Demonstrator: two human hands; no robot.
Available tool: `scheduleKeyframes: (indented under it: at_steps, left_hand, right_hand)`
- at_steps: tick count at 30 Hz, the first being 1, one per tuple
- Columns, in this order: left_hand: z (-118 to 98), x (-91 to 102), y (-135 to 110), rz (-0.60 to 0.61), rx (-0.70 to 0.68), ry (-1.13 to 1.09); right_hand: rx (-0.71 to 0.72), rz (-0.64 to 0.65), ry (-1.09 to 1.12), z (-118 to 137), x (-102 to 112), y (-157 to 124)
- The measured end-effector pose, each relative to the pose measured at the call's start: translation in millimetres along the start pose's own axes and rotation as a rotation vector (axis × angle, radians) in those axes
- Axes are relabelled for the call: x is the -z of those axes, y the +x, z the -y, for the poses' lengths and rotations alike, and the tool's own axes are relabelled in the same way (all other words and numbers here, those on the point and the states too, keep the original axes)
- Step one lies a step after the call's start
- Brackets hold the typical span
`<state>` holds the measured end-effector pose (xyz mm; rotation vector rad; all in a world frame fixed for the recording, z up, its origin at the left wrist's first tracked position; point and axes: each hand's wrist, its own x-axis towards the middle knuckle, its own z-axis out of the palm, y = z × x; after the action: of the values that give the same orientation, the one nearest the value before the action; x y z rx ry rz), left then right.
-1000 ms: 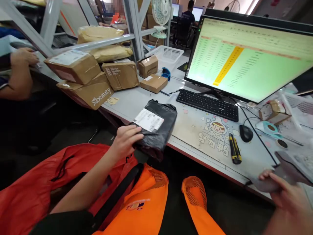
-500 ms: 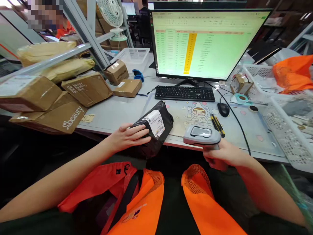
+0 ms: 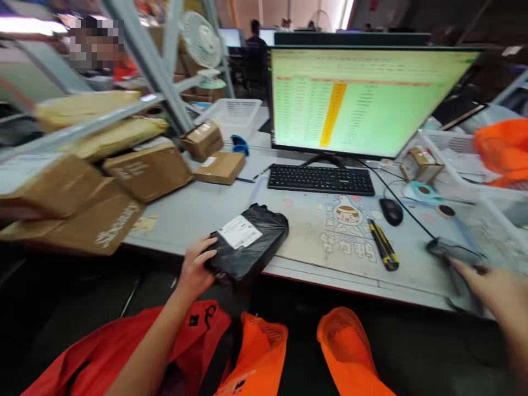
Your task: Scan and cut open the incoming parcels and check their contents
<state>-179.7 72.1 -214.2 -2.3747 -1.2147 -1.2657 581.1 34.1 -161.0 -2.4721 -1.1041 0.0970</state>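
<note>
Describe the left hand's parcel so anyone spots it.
Find the lit monitor, then the keyboard below. Down-left, at the desk's front edge, the left hand holds a parcel: black plastic, white label, unlike the brown cardboard boxes nearby.

A glowing monitor (image 3: 371, 104) and glaring pale strips along the top edge outshine a softly lit desk (image 3: 171, 220), with near-black shadow beneath it, as motion blur smears the right hand (image 3: 490, 280), the scanner (image 3: 457, 250) and cartons (image 3: 74, 223) stretched at the left edge; a black parcel (image 3: 266, 236) shows dull sheen, its label print unreadable
</note>
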Motion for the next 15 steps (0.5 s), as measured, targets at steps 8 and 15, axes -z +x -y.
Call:
scheduleKeyframes:
  at_steps: [8, 15]
  left_hand:
    - [17.9, -63.0, -8.2, -0.116, 0.024, -0.039]
    - [7.0, -53.4, -18.1, -0.137, 0.139, -0.057]
  right_hand:
    - [0.631, 0.142, -0.125, 267.9, -97.4, -10.8]
    - [0.600, 0.123, -0.182, 314.1, -152.1, 21.3]
